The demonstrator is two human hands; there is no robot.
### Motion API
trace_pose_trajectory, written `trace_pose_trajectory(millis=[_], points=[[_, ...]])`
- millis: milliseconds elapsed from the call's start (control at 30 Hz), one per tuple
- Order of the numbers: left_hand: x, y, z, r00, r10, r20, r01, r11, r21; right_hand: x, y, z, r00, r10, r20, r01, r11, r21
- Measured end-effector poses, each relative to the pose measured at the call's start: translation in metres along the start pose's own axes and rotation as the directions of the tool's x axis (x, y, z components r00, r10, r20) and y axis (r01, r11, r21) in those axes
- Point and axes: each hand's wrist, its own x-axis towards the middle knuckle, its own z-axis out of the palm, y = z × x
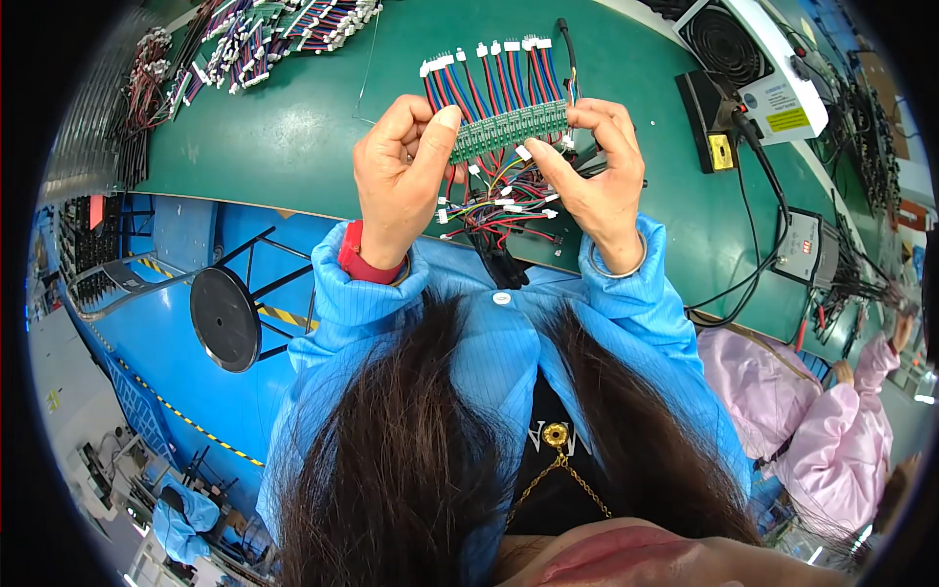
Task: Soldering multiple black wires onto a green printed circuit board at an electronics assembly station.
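Between my two hands, above the green table, is a long green circuit board panel point(509, 131). Red, blue and black wires with white connectors point(497, 73) stick up from its far side. My left hand point(403, 171) pinches the panel's left end between thumb and fingers. At the other end, my right hand point(599, 166) grips it, thumb on the near edge and fingers at the far corner. A black cable with a dark tip point(567, 49) rises by the right end. Nearer my body, below the panel, lies a tangle of thin wires with white plugs point(504, 201).
Heaps of wired connectors point(264, 44) cover the far left of the green table point(264, 137). On the right stand a fan unit point(753, 64), a soldering iron holder point(719, 147) and a grey control box point(807, 245) with cables. A black stool point(225, 318) is left; a pink-clad person point(831, 440) sits right.
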Motion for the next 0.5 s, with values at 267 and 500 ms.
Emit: trace_pose_trajectory(millis=[267, 500], points=[[-0.0032, -0.0019, -0.0004, 0.998, 0.068, -0.014, -0.066, 0.994, 0.084, 0.0, -0.0023, 0.0003, 1.0, -0.004, -0.011, 0.004, 1.0, -0.023], [-0.0032, 0.0049, 0.0024, 0.989, 0.146, 0.033, -0.15, 0.975, 0.163, 0.0001, 0.002, -0.0023, 0.999, 0.032, 0.027, -0.033, 0.999, 0.028]])
